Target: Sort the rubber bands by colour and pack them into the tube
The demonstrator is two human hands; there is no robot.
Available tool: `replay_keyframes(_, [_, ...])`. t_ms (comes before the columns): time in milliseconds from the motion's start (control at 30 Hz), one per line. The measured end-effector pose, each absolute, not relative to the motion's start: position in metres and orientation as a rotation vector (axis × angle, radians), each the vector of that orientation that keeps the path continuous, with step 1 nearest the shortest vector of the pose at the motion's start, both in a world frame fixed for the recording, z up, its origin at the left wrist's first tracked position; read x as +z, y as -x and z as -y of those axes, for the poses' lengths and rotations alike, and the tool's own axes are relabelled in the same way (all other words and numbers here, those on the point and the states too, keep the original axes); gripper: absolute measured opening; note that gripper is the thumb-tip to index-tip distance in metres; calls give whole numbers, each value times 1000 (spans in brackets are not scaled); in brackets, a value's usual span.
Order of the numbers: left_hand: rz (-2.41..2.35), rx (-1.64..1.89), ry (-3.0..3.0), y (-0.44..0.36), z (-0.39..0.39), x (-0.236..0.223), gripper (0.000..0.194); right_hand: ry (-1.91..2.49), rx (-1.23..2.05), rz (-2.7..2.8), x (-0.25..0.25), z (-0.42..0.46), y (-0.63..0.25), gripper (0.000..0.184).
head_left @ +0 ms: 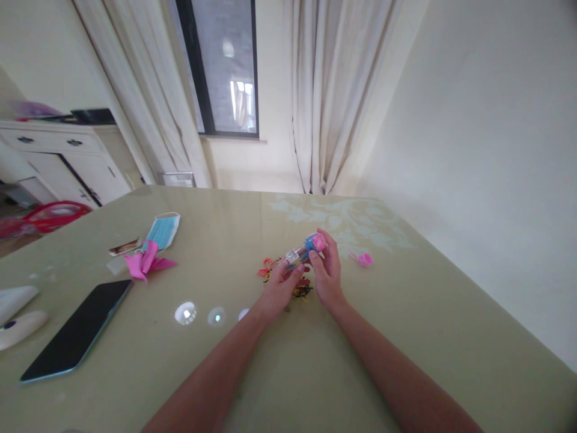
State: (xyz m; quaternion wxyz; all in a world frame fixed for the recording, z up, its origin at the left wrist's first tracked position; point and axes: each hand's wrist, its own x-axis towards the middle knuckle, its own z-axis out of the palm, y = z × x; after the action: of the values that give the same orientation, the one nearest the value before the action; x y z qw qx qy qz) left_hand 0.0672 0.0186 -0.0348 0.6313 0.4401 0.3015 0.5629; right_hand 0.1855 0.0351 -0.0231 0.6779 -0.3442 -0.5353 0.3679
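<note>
A small clear plastic tube (295,257) with a white label lies slantwise between my two hands, above the table. Blue and pink bits (319,242) show at its right end; what they are is too small to tell. My left hand (280,291) is closed around the lower left part of the tube. At the other end, my right hand (329,275) pinches it with thumb and fingers. Beneath my hands is a pile of thin loops like rubber bands (303,293), black and yellow, with red ones (267,266) at the left. My hands partly cover the pile.
A small pink cap-like piece (365,259) lies right of my hands on the glossy table (406,337). At the left are a black-screened phone (79,331), a folded pink paper (148,263), a blue face mask (163,231) and a white rounded object (22,329).
</note>
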Motion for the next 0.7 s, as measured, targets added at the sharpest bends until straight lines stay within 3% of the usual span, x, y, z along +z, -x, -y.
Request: replay_keyframes(700, [-668,1307,-754,-63,-15,-29,53,793,689,1034,-24,-51,-199,49])
